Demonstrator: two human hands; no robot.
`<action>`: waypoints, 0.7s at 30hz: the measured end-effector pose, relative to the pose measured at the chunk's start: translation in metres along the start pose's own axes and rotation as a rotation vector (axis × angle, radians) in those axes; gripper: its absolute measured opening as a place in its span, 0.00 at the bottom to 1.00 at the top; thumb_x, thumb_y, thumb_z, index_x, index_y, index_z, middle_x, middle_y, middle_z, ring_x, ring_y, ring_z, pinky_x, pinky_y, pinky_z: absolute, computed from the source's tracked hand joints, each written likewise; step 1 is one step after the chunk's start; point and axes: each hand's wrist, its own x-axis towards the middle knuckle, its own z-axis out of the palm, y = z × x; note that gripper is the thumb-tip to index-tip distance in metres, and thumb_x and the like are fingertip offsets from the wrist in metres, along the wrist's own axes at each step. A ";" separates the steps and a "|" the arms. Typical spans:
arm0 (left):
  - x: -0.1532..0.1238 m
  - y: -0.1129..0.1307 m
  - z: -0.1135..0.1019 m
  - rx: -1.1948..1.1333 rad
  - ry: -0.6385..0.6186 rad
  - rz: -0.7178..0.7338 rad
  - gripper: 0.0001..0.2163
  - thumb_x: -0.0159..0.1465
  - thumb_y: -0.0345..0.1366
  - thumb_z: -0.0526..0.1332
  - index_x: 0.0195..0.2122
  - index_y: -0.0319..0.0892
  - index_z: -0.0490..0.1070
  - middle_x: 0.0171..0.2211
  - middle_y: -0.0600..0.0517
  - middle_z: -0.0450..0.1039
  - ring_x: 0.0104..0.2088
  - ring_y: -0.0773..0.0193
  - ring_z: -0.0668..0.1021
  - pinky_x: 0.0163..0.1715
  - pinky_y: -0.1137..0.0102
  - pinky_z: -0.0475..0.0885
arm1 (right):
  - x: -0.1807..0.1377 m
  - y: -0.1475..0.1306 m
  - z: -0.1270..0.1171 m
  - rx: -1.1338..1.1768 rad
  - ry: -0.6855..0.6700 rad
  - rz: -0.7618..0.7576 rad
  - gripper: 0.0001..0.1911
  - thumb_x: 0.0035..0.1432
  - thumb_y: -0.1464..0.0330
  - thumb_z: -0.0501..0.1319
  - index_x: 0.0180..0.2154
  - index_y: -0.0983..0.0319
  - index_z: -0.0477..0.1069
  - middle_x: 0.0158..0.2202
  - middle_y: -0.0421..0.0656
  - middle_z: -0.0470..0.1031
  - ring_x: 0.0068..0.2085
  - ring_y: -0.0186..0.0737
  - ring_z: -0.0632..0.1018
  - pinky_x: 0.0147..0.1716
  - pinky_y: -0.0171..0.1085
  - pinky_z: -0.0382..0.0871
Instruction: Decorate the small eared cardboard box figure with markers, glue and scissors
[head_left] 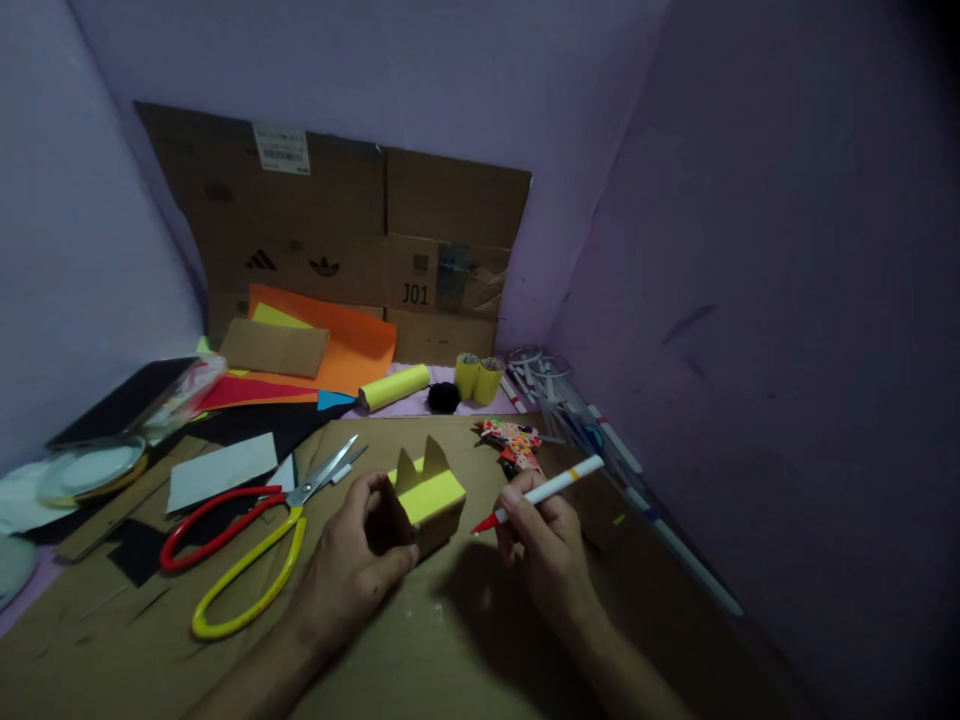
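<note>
My left hand (358, 558) is closed round a small cardboard box (431, 503) with a yellow paper top and two pointed ears, holding it on the cardboard work sheet (450, 640). My right hand (544, 545) grips a white marker (541, 492) with a red tip. The tip points left and hovers just right of the box, not touching it as far as I can tell.
Large scissors (247, 535) with one red and one yellow handle lie left of my left hand. Behind are coloured paper sheets (322, 345), a yellow paper roll (394, 386), two yellow-wrapped tubes (478, 378), a patterned folded paper piece (514, 442) and a flattened carton (337, 220) against the wall. Tape rolls (90, 468) sit far left.
</note>
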 end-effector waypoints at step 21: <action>0.008 0.000 -0.064 0.956 0.498 0.268 0.11 0.62 0.36 0.54 0.38 0.42 0.75 0.36 0.49 0.78 0.37 0.56 0.78 0.36 0.65 0.70 | -0.015 -0.004 0.001 0.159 -0.296 0.265 0.20 0.52 0.52 0.65 0.25 0.63 0.67 0.17 0.32 0.58 0.16 0.24 0.54 0.14 0.27 0.41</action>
